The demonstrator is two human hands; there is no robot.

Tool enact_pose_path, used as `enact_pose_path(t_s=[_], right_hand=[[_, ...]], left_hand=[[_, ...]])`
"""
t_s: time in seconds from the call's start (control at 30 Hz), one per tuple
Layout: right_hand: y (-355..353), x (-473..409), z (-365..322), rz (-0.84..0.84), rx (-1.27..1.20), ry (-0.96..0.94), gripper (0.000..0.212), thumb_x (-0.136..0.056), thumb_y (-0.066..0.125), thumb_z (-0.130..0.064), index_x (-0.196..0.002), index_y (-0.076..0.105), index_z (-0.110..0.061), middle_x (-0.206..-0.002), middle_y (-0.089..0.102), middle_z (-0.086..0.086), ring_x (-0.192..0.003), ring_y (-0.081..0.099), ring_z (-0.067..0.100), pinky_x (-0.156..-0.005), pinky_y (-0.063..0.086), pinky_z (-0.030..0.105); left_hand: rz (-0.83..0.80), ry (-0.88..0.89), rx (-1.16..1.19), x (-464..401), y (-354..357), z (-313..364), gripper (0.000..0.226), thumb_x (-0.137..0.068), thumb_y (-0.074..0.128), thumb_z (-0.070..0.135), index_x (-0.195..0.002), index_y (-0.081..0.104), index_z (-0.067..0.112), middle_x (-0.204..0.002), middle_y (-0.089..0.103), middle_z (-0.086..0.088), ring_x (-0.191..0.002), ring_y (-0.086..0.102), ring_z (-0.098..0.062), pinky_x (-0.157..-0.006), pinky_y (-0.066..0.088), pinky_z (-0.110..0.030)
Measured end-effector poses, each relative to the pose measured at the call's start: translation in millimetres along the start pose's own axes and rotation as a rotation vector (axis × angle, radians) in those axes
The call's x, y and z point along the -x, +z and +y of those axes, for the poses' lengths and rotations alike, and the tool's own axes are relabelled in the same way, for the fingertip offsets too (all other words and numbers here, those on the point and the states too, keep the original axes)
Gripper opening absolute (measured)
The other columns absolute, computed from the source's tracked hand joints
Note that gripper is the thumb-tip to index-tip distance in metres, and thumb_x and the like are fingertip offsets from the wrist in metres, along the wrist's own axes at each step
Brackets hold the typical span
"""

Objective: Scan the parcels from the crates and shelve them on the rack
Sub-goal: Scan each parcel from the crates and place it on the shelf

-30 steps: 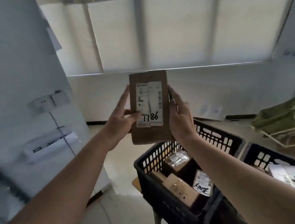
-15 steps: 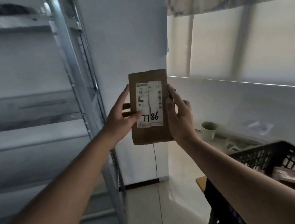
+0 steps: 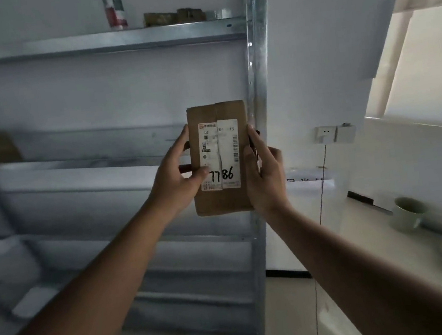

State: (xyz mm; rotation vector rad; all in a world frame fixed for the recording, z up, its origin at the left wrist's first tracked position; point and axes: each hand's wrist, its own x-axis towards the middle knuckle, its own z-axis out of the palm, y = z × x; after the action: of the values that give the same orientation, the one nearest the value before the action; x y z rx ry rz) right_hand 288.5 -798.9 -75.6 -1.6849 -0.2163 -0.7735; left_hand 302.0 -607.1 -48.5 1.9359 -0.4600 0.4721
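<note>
We hold one parcel (image 3: 220, 157) upright between both hands, its label marked 7786 facing us; it is out of the crate but not yet shelved. Our left hand (image 3: 178, 178) grips its left edge, thumb on the label, and our right hand (image 3: 264, 174) clasps the right edge. The rack (image 3: 126, 38) stands just beyond our hands, so placing remains

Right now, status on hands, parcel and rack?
Both hands, left and right, grip the parcel. Parcel upright, label facing camera. Rack straight ahead, nothing between.
</note>
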Motion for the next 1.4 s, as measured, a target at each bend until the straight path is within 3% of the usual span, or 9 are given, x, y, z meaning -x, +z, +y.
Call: enact_pose_path(t_s=[0.1,0.33,0.4,0.57,0.8,0.9,1.03,1.2,1.4], right_hand=[[59,2,-6,-0.054,-0.025,-0.008,0.05,-0.11,0.046,-0.051,-0.16,0.04,-0.049,-0.123,0.044,-0.007,-0.111,0.057,0.0,-0.081,0.057,0.012],[184,-17,-7,-0.176,-0.055,-0.013,0.049,-0.112,0.043,-0.047,-0.161,0.036,-0.049,-0.13,0.043,-0.006,-0.105,0.044,-0.029,-0.075,0.048,0.004],[220,-26,-3,-0.207,-0.083,-0.01,0.05,-0.113,0.044,-0.045,-0.162,0.037,-0.044,-0.132,0.043,-0.003,-0.104,0.041,-0.033,-0.077,0.042,-0.005],[304,-54,12,-0.283,-0.183,-0.002,0.05,-0.114,0.046,-0.036,-0.163,0.039,-0.038,-0.129,0.042,-0.005,-0.105,0.043,-0.034,-0.077,0.042,-0.005],[418,-98,24,-0.38,-0.201,-0.04,0.049,-0.114,0.044,-0.037,-0.163,0.037,-0.038,-0.129,0.043,-0.003,-0.104,0.041,-0.034,-0.081,0.039,-0.007],[467,-107,26,-0.401,-0.203,-0.043,0.05,-0.114,0.043,-0.039,-0.163,0.036,-0.038,-0.13,0.043,-0.002,-0.104,0.041,-0.034,-0.081,0.037,-0.008],[540,-114,24,-0.413,-0.207,-0.052,0.051,-0.114,0.042,-0.04,-0.164,0.035,-0.037,-0.131,0.044,0.0,-0.104,0.043,-0.034,-0.081,0.038,-0.007],[643,-109,15,-0.383,-0.136,-0.062,0.05,-0.115,0.041,-0.039,-0.165,0.035,-0.037,-0.126,0.044,0.0,-0.103,0.044,-0.029,-0.081,0.035,-0.009],[762,-100,-1,-0.328,-0.054,-0.014,0.051,-0.115,0.04,-0.037,-0.166,0.034,-0.035,-0.124,0.048,0.005,-0.098,0.035,-0.039,-0.078,0.03,-0.012]], left_hand=[[0.064,0.016,-0.053,2,-49,-26,0.096,-0.095,0.077,0.013,-0.164,0.02,0.047,-0.162,0.035,0.018,-0.147,0.042,-0.012,-0.102,0.058,-0.037],[0.23,0.102,-0.258,-12,-143,-85,0.091,-0.095,0.074,0.005,-0.167,0.023,0.027,-0.16,0.033,0.011,-0.136,0.027,0.026,-0.097,0.046,-0.005],[0.265,0.094,-0.292,-22,-166,-104,0.089,-0.095,0.074,0.005,-0.166,0.023,0.025,-0.156,0.031,0.016,-0.14,0.029,0.02,-0.103,0.046,-0.008],[0.313,0.028,-0.347,-53,-216,-150,0.089,-0.096,0.073,0.007,-0.167,0.022,0.022,-0.167,0.03,0.004,-0.153,0.034,-0.016,-0.109,0.054,-0.046],[0.407,-0.056,-0.418,-97,-284,-205,0.092,-0.096,0.073,0.01,-0.168,0.019,0.028,-0.163,0.028,0.015,-0.146,0.03,0.0,-0.109,0.052,-0.03],[0.414,-0.069,-0.39,-112,-317,-227,0.092,-0.096,0.073,0.007,-0.167,0.018,0.03,-0.157,0.027,0.02,-0.148,0.038,-0.011,-0.106,0.053,-0.022],[0.436,-0.06,-0.387,-129,-373,-267,0.092,-0.096,0.072,0.003,-0.167,0.018,0.024,-0.158,0.028,0.017,-0.138,0.03,0.009,-0.093,0.046,-0.002],[0.423,-0.11,-0.346,-147,-460,-329,0.09,-0.098,0.07,0.006,-0.168,0.018,0.026,-0.169,0.029,0.004,-0.146,0.045,-0.02,-0.097,0.052,-0.012],[0.345,-0.145,-0.294,-169,-565,-395,0.089,-0.098,0.07,0.007,-0.167,0.02,0.03,-0.16,0.039,0.009,-0.147,0.044,-0.023,-0.099,0.053,-0.02]])
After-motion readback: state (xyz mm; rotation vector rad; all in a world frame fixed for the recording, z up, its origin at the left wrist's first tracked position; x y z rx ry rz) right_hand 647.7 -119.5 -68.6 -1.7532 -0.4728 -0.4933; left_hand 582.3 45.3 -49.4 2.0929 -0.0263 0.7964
